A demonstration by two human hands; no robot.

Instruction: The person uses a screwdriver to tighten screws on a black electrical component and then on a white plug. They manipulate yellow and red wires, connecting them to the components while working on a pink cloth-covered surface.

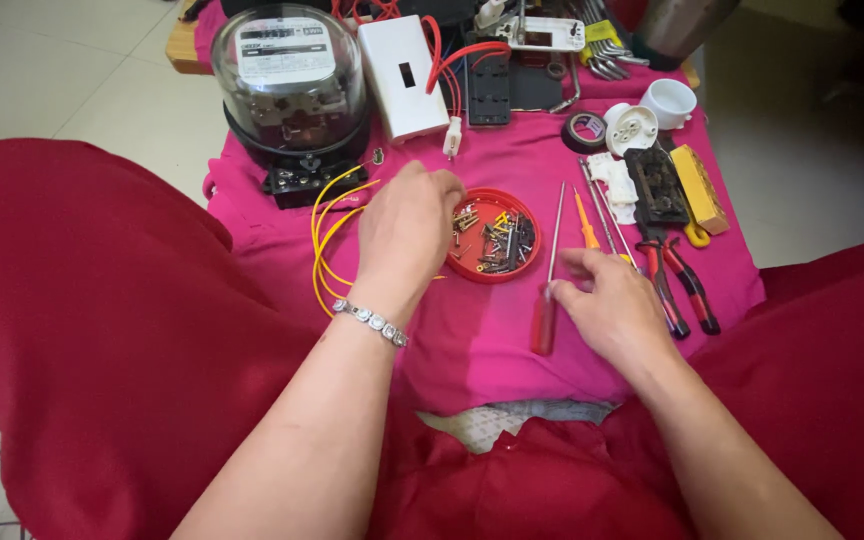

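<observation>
Pink cloth covers the low table where we work. Our left hand rests loosely curled, fingertips at the rim of the red lid (full of screws and small fittings), pinching nothing we can make out. Our right hand lies spread, thumb touching the red-handled screwdriver, beside the red pliers. Yellow wire loops under the left wrist, near the electricity meter.
</observation>
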